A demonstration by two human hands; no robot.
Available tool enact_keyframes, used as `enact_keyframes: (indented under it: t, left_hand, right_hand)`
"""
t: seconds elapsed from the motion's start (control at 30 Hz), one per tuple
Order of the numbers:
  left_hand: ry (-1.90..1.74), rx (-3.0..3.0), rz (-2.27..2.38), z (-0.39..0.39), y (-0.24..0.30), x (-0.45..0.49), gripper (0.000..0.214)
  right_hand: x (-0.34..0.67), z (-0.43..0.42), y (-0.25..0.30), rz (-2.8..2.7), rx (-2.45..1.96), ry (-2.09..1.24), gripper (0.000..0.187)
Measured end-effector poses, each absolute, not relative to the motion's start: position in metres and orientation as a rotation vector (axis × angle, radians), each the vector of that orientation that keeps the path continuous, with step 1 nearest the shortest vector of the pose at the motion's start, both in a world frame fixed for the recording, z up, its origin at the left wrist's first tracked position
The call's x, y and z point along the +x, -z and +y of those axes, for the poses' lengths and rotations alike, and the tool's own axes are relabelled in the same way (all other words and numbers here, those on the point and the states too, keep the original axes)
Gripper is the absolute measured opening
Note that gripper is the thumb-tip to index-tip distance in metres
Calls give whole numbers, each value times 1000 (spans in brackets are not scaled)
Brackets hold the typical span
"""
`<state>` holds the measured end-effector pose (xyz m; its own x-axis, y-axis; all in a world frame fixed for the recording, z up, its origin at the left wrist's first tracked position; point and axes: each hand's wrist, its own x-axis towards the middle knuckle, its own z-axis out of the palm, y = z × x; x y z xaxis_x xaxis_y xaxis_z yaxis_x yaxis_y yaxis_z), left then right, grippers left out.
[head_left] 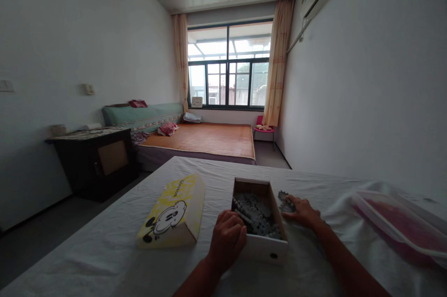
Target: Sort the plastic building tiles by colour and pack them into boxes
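Note:
An open cardboard box (260, 246) stands on the table, holding several dark grey pieces with toothed edges (256, 213). My left hand (228, 234) is closed over the box's left wall, fingers curled at its rim. Just right of the box, my right hand (303, 212) has its fingers and thumb closed about a grey toothed piece (284, 197) lying at the tabletop. The palm hides part of that piece. To the left of the box lies a yellow and white box lid (171, 213) with a cartoon dog-like face printed on it.
A white cloth (115, 255) covers the table, wrinkled on the right. A clear plastic container with something pink-red inside (401, 227) stands at the right. Beyond the table are a bed (209, 138), a dark cabinet (94, 157) and a pink chair (263, 127).

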<state>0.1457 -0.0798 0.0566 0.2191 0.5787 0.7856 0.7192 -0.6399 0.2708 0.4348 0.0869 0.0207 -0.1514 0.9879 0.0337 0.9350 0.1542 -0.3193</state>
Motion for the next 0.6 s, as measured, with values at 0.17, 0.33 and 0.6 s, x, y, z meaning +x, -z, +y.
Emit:
enact_keyframes:
  t: [0.17,0.33,0.6]
  left_hand:
    - [1377,-2323,-1267,-78,-54,146,22]
    - [1378,-2322,-1266,-79,-56,146,22]
    - [1334,-2298,-1303,-80,-52,145,20]
  right_hand:
    - [436,84,-8,-2147,-1869,-283,50]
    - [442,88,5,-2087,-1805,-286,49]
    - [440,87,9,-2080,-1488,-293,51]
